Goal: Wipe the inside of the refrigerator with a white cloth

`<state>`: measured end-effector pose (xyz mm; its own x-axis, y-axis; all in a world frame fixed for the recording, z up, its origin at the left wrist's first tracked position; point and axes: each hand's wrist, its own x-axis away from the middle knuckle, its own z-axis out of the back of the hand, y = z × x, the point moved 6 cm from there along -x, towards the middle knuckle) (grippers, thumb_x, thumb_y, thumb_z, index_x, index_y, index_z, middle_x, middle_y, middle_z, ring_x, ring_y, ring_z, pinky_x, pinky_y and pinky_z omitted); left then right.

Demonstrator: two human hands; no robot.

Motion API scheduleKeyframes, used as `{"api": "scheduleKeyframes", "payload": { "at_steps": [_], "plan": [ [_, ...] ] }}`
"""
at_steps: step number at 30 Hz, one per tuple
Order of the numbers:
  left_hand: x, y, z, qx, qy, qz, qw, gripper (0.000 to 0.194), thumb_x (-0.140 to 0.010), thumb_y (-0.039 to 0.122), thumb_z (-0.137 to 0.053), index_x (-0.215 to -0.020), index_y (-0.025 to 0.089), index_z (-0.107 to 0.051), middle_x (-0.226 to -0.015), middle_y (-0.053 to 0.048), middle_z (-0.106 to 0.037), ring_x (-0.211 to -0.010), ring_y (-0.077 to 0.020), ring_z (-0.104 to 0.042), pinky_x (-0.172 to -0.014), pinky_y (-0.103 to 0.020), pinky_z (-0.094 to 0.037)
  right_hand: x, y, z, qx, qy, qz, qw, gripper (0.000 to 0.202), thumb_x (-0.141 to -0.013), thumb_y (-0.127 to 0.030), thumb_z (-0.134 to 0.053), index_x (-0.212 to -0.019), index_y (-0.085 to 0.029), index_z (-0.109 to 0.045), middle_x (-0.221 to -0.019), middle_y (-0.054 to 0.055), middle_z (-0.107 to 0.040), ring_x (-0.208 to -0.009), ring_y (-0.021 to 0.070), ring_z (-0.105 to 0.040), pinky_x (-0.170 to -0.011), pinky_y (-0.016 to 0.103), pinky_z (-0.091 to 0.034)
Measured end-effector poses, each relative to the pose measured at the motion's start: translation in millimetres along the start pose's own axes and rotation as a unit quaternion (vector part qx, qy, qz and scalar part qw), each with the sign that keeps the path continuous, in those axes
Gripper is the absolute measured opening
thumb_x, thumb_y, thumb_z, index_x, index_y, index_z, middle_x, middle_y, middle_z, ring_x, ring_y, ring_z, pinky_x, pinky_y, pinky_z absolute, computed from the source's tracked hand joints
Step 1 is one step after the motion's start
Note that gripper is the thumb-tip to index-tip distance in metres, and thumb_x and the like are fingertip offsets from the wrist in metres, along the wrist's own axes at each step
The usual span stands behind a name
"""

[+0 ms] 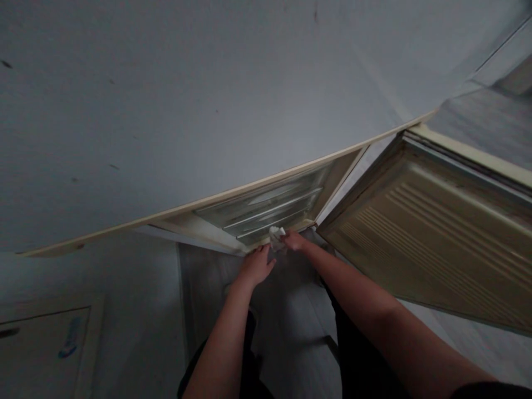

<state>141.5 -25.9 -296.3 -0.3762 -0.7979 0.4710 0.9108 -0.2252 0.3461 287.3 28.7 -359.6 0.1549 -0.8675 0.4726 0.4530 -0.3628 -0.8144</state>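
Note:
My right hand (pixel 293 240) is closed on a crumpled white cloth (pixel 276 237), at the lower edge of a recessed cabinet opening (pixel 341 166). Whether the cloth is paper or fabric I cannot tell. Just left of it, my left hand (pixel 256 264) rests its fingers on the pale lower frame (pixel 260 242), thumb apart, with nothing in it. Inside the opening are greyish panels (pixel 266 205) crossed by light strips. The open door (pixel 424 221) stands to the right, its yellowish inner side moulded with ribs and dark along the seal.
A pale surface (pixel 208 111) with dark specks spreads above the opening. At lower left is a light panel (pixel 41 343) with a blue mark. Dark grey floor (pixel 286 321) lies below my arms, between my legs. Lighter flooring (pixel 490 122) shows beyond the door.

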Motion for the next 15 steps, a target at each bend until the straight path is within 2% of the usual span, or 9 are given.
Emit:
{"api": "scheduleKeyframes", "payload": {
  "at_steps": [2, 4, 7, 9, 12, 15],
  "plan": [
    [-1, 10, 2.8, 0.003, 0.027, -0.018, 0.999, 0.05, -0.091, 0.031, -0.06, -0.137, 0.015, -0.049, -0.14, -0.018, -0.059, -0.126, -0.0308, -0.059, -0.1, -0.039, -0.046, 33, -2, -2, 0.04, -0.021, 0.004, 0.999, 0.019, -0.087, -0.018, -0.065, -0.068, -0.016, -0.064, -0.071, 0.004, -0.067, -0.074, 0.0161, -0.064, -0.074, 0.026, -0.045],
    [-3, 23, 1.6, 0.019, 0.026, -0.04, 0.999, 0.043, -0.087, 0.027, -0.063, -0.128, 0.016, -0.055, -0.13, -0.016, -0.065, -0.117, -0.0295, -0.063, -0.091, -0.036, -0.048, 70, -4, -3, 0.074, -0.02, 0.02, 0.997, 0.013, -0.089, -0.019, -0.06, -0.08, -0.017, -0.068, -0.084, 0.006, -0.072, -0.085, 0.019, -0.066, -0.078, 0.027, -0.044],
    [-4, 44, -2.8, 0.048, 0.008, -0.079, 0.996, 0.023, -0.084, 0.023, -0.063, -0.107, 0.022, -0.062, -0.106, -0.008, -0.073, -0.096, -0.0244, -0.068, -0.077, -0.031, -0.047, 120, -3, 0, 0.136, 0.018, 0.057, 0.989, 0.021, -0.092, -0.019, -0.05, -0.105, -0.018, -0.067, -0.102, 0.01, -0.073, -0.095, 0.021, -0.067, -0.082, 0.027, -0.043],
    [-5, 55, -4.7, 0.058, 0.006, -0.098, 0.993, 0.012, -0.083, 0.022, -0.063, -0.095, 0.024, -0.063, -0.093, -0.003, -0.072, -0.087, -0.0211, -0.067, -0.07, -0.029, -0.044, 140, -3, 7, 0.157, 0.053, 0.071, 0.984, 0.023, -0.091, -0.017, -0.048, -0.108, -0.018, -0.064, -0.103, 0.01, -0.072, -0.096, 0.0208, -0.067, -0.081, 0.026, -0.044],
    [-6, 61, -1.6, 0.066, 0.04, -0.109, 0.991, 0.002, -0.084, 0.022, -0.062, -0.086, 0.022, -0.061, -0.097, -0.004, -0.068, -0.092, -0.0201, -0.065, -0.075, -0.029, -0.044, 141, -5, 20, 0.144, 0.088, 0.075, 0.983, 0.019, -0.091, -0.015, -0.047, -0.101, -0.018, -0.062, -0.099, 0.009, -0.07, -0.092, 0.02, -0.066, -0.08, 0.026, -0.044],
    [-7, 55, 11.9, 0.116, 0.127, -0.109, 0.979, 0.009, -0.087, 0.028, -0.06, -0.083, 0.021, -0.06, -0.099, -0.006, -0.065, -0.096, -0.02, -0.061, -0.081, -0.029, -0.044, 119, -14, 29, 0.112, 0.108, 0.073, 0.985, 0.018, -0.092, -0.016, -0.045, -0.102, -0.018, -0.061, -0.1, 0.009, -0.069, -0.094, 0.0206, -0.064, -0.084, 0.029, -0.045]
  ]
}}
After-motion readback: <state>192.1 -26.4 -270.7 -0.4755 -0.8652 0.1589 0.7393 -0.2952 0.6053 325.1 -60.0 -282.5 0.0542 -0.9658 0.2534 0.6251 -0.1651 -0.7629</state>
